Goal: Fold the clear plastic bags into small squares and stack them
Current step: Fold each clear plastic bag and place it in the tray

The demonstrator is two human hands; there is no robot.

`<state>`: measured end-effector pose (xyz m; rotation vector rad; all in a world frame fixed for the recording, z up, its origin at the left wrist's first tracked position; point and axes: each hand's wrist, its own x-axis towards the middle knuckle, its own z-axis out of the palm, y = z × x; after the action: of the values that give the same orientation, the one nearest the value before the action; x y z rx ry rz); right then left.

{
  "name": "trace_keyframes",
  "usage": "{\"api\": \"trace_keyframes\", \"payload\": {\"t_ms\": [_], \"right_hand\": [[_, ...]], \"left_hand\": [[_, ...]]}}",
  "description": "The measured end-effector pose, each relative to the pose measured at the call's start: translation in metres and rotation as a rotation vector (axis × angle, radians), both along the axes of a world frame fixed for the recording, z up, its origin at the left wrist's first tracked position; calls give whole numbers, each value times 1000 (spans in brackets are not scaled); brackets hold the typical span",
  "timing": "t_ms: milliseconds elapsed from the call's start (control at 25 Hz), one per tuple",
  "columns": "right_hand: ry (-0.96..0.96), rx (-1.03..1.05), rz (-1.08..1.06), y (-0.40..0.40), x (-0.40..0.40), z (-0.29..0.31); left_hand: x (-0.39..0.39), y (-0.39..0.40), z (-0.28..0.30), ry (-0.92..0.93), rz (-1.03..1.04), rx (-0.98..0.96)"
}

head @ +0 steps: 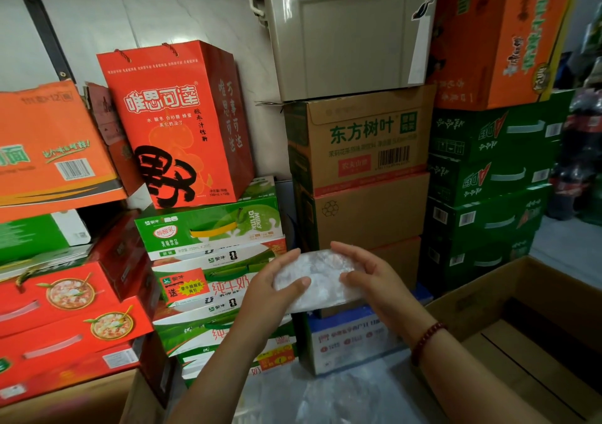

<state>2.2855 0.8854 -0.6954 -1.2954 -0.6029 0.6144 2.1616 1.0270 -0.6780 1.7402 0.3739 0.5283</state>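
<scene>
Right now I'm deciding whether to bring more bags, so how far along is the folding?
One clear bag looks folded small already, held in the air between the left hand and right hand. Loose plastic lies unfolded below. No finished stack shows, so stacking and most folding seem left.

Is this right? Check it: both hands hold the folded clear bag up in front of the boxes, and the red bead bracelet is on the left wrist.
One detail is wrong. The head view shows the red bead bracelet on the right wrist, not the left. The rest stands: the left hand and right hand both hold the folded clear bag up in front of the stacked boxes.
</scene>
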Motion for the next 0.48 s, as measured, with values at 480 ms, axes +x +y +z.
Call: {"api": "trace_keyframes", "payload": {"t_ms": [480], "right_hand": [[47, 9, -46, -1, 5, 0]], "left_hand": [[0, 5, 5, 16, -13, -194]]}}
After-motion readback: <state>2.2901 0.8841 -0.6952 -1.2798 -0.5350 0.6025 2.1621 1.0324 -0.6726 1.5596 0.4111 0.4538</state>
